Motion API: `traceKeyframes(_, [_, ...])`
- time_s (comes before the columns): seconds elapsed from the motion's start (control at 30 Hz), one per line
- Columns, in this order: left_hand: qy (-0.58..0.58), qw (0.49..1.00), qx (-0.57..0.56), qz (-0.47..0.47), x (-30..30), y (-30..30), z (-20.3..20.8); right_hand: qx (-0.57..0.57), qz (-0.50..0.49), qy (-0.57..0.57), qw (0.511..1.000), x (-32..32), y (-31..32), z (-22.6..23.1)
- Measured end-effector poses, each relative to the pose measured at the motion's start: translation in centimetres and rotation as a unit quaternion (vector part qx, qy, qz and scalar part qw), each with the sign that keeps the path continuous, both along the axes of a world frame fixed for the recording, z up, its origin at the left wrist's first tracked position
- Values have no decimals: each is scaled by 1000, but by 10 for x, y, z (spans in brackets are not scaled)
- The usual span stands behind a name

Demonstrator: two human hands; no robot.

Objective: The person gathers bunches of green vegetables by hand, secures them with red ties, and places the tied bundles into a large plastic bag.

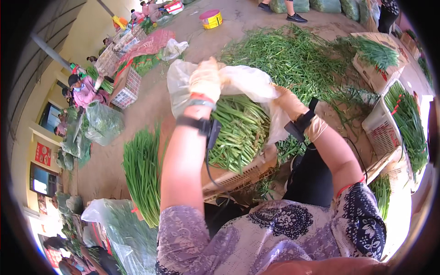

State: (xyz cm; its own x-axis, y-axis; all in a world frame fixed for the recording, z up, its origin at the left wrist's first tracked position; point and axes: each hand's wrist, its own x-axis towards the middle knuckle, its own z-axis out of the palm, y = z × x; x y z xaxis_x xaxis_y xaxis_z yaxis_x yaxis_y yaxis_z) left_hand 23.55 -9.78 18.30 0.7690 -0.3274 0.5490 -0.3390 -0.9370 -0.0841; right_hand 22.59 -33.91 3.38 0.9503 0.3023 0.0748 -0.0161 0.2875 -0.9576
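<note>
A clear plastic bag [250,82] surrounds a bundle of green stalks [238,133], like chives, whose cut ends face me. My left hand [205,78], in a pale glove, grips the bag's far rim, with its fingertips partly hidden behind the hand. At the bag's right edge, my right hand [289,101], gloved too, is closed on the plastic. The bundle rests on a low crate [238,176] in front of my knees. Left of my left forearm lies another bunch of long green stalks [142,174].
Loose green leaves [288,59] form a wide pile beyond my hands. On the right are a white crate [382,130] of tied bunches and a cardboard box [380,75]. A filled plastic bag [128,233] lies lower left. A yellow-pink bucket [211,19] stands far off. Other people work at left.
</note>
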Motion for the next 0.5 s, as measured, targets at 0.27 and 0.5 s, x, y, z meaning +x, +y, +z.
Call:
traceKeyframes(0.27, [461,780,-230,-355,-35,-46,-20,-445,37,-322,835,-29,-36,48])
traceKeyframes(0.5, [142,938,118,-292,-45,-81,-71,-116,87,-109,983,-34,-24,76])
